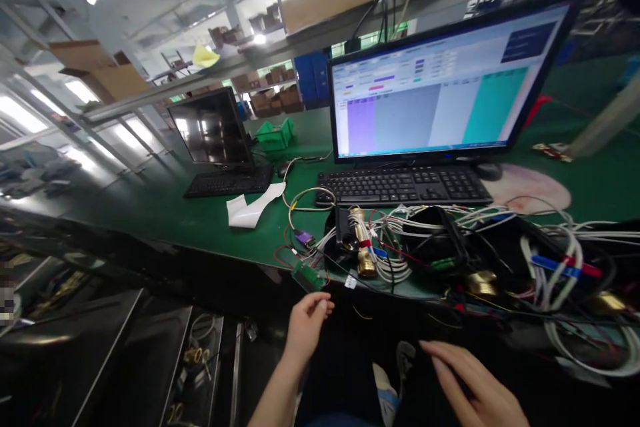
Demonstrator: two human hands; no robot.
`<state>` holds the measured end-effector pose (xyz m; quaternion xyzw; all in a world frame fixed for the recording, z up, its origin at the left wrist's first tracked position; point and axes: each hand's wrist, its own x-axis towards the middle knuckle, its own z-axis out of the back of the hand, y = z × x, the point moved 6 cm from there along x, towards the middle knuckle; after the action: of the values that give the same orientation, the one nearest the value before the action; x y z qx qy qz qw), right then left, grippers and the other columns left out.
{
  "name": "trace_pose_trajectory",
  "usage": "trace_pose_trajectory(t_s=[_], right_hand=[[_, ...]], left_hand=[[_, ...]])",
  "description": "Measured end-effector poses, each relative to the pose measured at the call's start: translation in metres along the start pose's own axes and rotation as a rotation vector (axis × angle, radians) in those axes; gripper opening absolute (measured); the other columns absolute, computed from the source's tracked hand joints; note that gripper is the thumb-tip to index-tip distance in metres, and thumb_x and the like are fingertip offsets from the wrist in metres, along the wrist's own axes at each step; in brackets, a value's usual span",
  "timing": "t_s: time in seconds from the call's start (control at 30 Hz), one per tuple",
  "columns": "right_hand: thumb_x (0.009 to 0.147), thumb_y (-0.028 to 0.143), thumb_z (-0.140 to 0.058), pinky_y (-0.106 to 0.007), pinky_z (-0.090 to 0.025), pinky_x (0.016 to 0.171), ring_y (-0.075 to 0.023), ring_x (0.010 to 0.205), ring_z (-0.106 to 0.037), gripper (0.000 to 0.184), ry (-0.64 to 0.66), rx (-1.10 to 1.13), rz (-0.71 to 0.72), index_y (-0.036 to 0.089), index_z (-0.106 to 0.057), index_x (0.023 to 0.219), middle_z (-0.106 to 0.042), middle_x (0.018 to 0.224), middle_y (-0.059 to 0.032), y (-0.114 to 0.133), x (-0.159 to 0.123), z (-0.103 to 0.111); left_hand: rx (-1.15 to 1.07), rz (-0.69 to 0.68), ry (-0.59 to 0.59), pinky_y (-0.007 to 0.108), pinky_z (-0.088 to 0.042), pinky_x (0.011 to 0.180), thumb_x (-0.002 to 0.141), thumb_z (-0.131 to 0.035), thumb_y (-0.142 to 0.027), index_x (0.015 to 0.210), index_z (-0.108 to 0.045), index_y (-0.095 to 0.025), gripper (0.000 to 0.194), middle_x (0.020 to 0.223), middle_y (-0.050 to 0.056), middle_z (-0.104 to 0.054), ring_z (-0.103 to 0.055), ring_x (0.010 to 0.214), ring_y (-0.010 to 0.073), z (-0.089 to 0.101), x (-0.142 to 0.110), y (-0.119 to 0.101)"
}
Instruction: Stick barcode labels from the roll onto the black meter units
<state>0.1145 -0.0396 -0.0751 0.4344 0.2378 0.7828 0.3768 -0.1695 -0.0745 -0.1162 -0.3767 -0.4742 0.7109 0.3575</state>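
My left hand [309, 324] hangs just below the bench's front edge, fingers curled with the tips pinched together; I cannot make out anything in them. Right above it a small green circuit board [307, 275] with red and black wires overhangs the edge. My right hand [470, 383] lies lower right, fingers stretched out flat over a dark surface, holding nothing. On the bench beyond, brass fittings [363, 245] sit in a tangle of white, red and blue cables [555, 260].
A lit monitor [440, 87] and black keyboard [403, 185] stand behind the cables, a mouse [487, 171] on a round pad to the right. A dark monitor [213, 127] with a second keyboard [229, 181] sits left. White paper [251, 208] lies on the green mat. Drawers [195, 360] hold tools below.
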Motion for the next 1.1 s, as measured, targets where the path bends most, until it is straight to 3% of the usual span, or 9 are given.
trace_pose_trajectory(t_s=[0.07, 0.17, 0.33, 0.47, 0.6, 0.7, 0.83, 0.97, 1.1], right_hand=[[0.088, 0.024, -0.053, -0.028, -0.06, 0.079, -0.0192, 0.088, -0.07, 0.021, -0.025, -0.041, 0.174, 0.024, -0.068, 0.103, -0.073, 0.096, -0.0052, 0.033, 0.035, -0.011], [0.088, 0.016, -0.046, -0.04, -0.059, 0.08, -0.0247, 0.093, -0.066, 0.029, -0.043, -0.225, 0.223, 0.015, -0.062, 0.113, -0.069, 0.102, -0.0134, 0.06, 0.069, -0.041], [0.083, 0.005, -0.043, -0.037, -0.059, 0.078, -0.0214, 0.088, -0.064, 0.039, -0.047, -0.337, 0.199, 0.017, -0.06, 0.116, -0.07, 0.097, -0.0089, 0.066, 0.071, -0.067], [0.085, 0.006, -0.045, -0.037, -0.054, 0.091, -0.0197, 0.105, -0.06, 0.037, -0.237, -0.355, 0.168, 0.021, -0.058, 0.116, -0.067, 0.11, -0.0067, 0.061, 0.042, -0.033], [0.088, 0.009, -0.046, -0.037, -0.054, 0.084, -0.0194, 0.095, -0.062, 0.031, -0.509, -0.41, -0.013, 0.022, -0.058, 0.113, -0.067, 0.1, -0.0077, 0.033, 0.021, 0.027], [0.091, 0.015, -0.045, -0.044, -0.052, 0.088, -0.0244, 0.104, -0.061, 0.03, -0.523, -0.448, -0.116, 0.019, -0.056, 0.119, -0.063, 0.11, -0.0131, 0.01, 0.024, 0.053], [0.092, 0.021, -0.045, -0.043, -0.054, 0.087, -0.0242, 0.101, -0.063, 0.027, -0.44, -0.433, -0.11, 0.02, -0.06, 0.113, -0.066, 0.109, -0.0109, -0.003, 0.035, 0.06], [0.092, 0.018, -0.047, -0.035, -0.056, 0.083, -0.0186, 0.09, -0.065, 0.019, -0.462, -0.386, -0.072, 0.02, -0.064, 0.1, -0.067, 0.096, -0.0078, 0.001, 0.031, 0.065], [0.09, 0.018, -0.052, -0.033, -0.055, 0.085, -0.0181, 0.094, -0.064, 0.017, -0.504, -0.349, -0.068, 0.019, -0.064, 0.102, -0.066, 0.099, -0.0085, 0.007, 0.024, 0.069]], left_hand=[[-0.013, -0.081, -0.093, 0.033, -0.054, 0.077, 0.079, -0.057, -0.047, 0.1, -0.066, -0.012, 0.042, 0.088, 0.011, -0.072, -0.068, 0.081, 0.0211, 0.023, 0.009, -0.028], [-0.015, -0.157, -0.124, 0.032, -0.054, 0.076, 0.078, -0.057, -0.047, 0.1, -0.066, -0.012, 0.042, 0.086, 0.01, -0.072, -0.068, 0.081, 0.0211, 0.038, 0.013, -0.056], [0.047, -0.23, 0.117, 0.03, -0.057, 0.059, 0.076, -0.057, -0.041, 0.089, -0.069, -0.011, 0.034, 0.072, 0.01, -0.073, -0.07, 0.066, 0.0216, -0.003, -0.004, -0.059], [0.144, -0.342, 0.286, 0.03, -0.058, 0.057, 0.081, -0.051, -0.033, 0.087, -0.07, -0.013, 0.028, 0.072, 0.01, -0.073, -0.07, 0.063, 0.021, -0.048, -0.027, -0.055], [0.268, -0.556, 0.335, 0.039, -0.054, 0.084, 0.085, -0.045, -0.026, 0.092, -0.071, -0.018, 0.028, 0.09, 0.011, -0.073, -0.068, 0.087, 0.0227, -0.091, -0.036, -0.085], [0.383, -0.666, 0.363, 0.048, -0.042, 0.099, 0.085, -0.047, -0.023, 0.099, -0.07, -0.017, 0.028, 0.102, 0.014, -0.07, -0.062, 0.102, 0.0275, -0.133, -0.032, -0.118], [0.548, -0.623, 0.367, 0.057, -0.044, 0.086, 0.083, -0.056, -0.026, 0.092, -0.07, -0.007, 0.025, 0.089, 0.022, -0.068, -0.063, 0.09, 0.0379, -0.177, -0.022, -0.142], [0.544, -0.546, 0.404, 0.044, -0.05, 0.077, 0.08, -0.063, -0.027, 0.081, -0.07, -0.012, 0.017, 0.079, 0.013, -0.069, -0.065, 0.079, 0.0298, -0.188, -0.02, -0.145], [0.404, -0.467, 0.359, 0.028, -0.051, 0.073, 0.078, -0.064, -0.017, 0.104, -0.066, -0.015, 0.027, 0.088, 0.006, -0.069, -0.065, 0.077, 0.0171, -0.18, -0.018, -0.143]])
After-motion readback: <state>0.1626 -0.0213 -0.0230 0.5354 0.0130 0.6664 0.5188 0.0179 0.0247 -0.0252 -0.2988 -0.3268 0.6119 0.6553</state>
